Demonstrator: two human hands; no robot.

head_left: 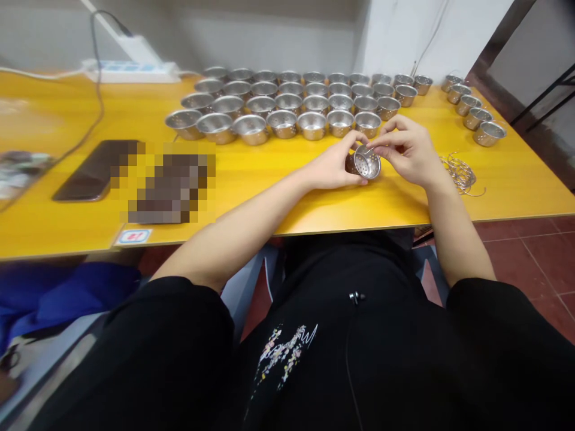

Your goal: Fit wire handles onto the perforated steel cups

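My left hand (339, 163) is wrapped round a small perforated metal cup (369, 165), tilted so its open mouth faces me. Pinched in the fingers of my right hand (406, 149) is a thin wire piece, held at the cup's upper rim; whether it passes through a hole I cannot tell. To the right of that hand lies a tangled heap of thin bent wire pieces (460, 173) on the yellow table (341, 209). Several rows of like perforated cups (312, 126) stand upright just beyond my hands.
Another line of cups (489, 133) runs along the table's right side. A white power strip (130, 72) with a dark cable lies at the back left. Nearer are a dark phone (96, 170) and a blurred-out dark object (168, 188). A label (135, 236) marks the front edge.
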